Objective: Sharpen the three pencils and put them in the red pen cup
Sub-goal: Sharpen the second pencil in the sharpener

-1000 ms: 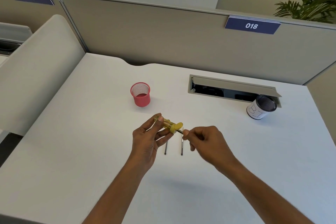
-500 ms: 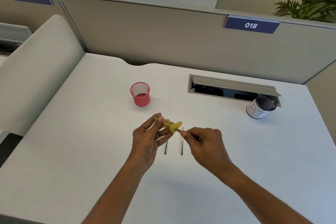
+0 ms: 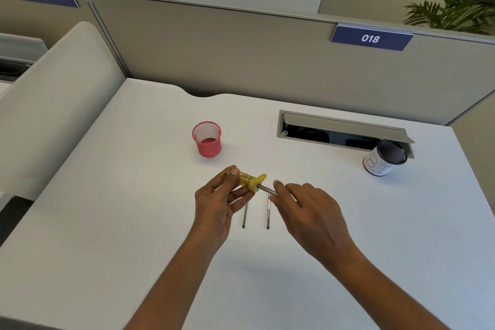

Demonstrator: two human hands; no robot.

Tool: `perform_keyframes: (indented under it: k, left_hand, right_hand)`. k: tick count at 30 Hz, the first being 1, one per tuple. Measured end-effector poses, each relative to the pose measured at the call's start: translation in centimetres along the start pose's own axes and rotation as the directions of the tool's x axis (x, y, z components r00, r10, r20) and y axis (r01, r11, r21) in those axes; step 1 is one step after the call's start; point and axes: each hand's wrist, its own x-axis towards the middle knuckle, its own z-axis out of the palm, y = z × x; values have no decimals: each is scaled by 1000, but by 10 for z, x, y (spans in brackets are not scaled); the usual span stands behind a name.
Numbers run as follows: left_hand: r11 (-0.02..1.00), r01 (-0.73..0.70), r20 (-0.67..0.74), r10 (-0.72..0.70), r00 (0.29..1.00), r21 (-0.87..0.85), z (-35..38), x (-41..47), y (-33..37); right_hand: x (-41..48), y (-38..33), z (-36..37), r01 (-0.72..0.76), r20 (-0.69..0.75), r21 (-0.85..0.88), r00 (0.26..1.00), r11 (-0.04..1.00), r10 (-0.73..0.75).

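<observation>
Left hand (image 3: 217, 203): closed around the yellow sharpener (image 3: 247, 180), nearer than the red pen cup (image 3: 207, 139).
Right hand (image 3: 308, 211): fingers loosely pinch the pencil (image 3: 265, 189) in the sharpener's mouth; contact blurred, probably gripping.
Spare pencils (image 3: 245, 214): flat just below the sharpener.
Handling: light, stiff, thin; brittle tip, so pinch mid-shaft.

Both forearms bare, entering from the lower edge and converging toward mid-frame. Left hand (image 3: 217, 203) raised, palm turned toward the right, thumb on top and fingers (image 3: 238, 195) curled underneath in a closed pinch grip on a sharpener (image 3: 247, 180). Right hand (image 3: 308, 211) back-up, wrist angled inward, fingers loosely extended and slightly motion-blurred; fingertips pinched on a pencil (image 3: 266, 190) next to the left hand, hands not touching.
</observation>
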Motion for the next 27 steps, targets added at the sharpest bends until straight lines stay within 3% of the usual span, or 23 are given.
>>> perform_keyframes:
  k: [4,6,8,9,10,11,12,13,14,15,16,17,18,19,20,21,22,24,27]
  left_hand:
    - [1000,-8,23,8,1000,23,2,-1,1]
    - [1000,-10,23,9,1000,28,1,-2,2]
    - [999,-17,19,16,1000,36,-1,-2,2]
    - [999,-21,20,21,1000,42,-2,-2,3]
    - [999,-26,22,25,999,47,-2,-2,3]
    - [998,-30,24,29,999,52,-3,-3,3]
    - [998,-33,27,31,999,58,-3,-3,3]
    - [998,-34,31,32,999,61,-3,-4,3]
    - [998,-34,34,32,999,61,-3,-4,2]
    - [998,-34,34,32,999,58,-2,-5,2]
    - [998,-35,33,33,999,52,-2,-4,3]
    - [998,-36,30,34,999,45,-2,-4,3]
    - [999,-34,27,33,999,37,-1,-3,3]
    - [999,-31,24,30,999,28,-1,-2,3]
    - [999,-25,21,25,999,20,0,-1,3]
    - [1000,-17,18,17,1000,14,2,-1,3]
    - [1000,-10,16,10,1000,12,3,-1,3]
    - [1000,-5,14,5,1000,23,3,-1,3]
    - [999,5,11,-5,1000,33,2,0,2]
  right_hand:
    - [-1,1,3,51,-59,-76,997,996,-55]
    - [2,-4,1,-47,-13,69,999,997,48]
    - [7,-12,-2,-303,135,364,953,881,272]
    - [11,-15,-4,-476,274,510,879,716,390]
    - [16,-15,-7,-649,445,603,757,464,479]
    - [21,-14,-11,-785,643,603,582,140,498]
    - [26,-10,-14,-845,815,504,397,-179,422]
    - [29,-6,-18,-838,918,367,257,-403,301]
    - [30,-4,-20,-816,961,267,186,-513,204]
    - [30,-3,-21,-813,970,241,180,-530,166]
    - [29,-3,-21,-834,958,282,217,-474,188]
    - [27,-5,-19,-858,912,389,308,-334,270]
    - [23,-8,-16,-839,801,533,462,-104,380]
    - [19,-11,-12,-743,602,636,647,211,468]
    - [15,-11,-8,-574,364,615,815,540,452]
    - [11,-10,-6,-389,211,476,921,789,326]
    - [8,-8,-4,-219,139,306,973,926,184]
    - [4,-4,3,-32,89,89,996,995,24]
    - [4,-2,7,-16,72,58,997,998,12]
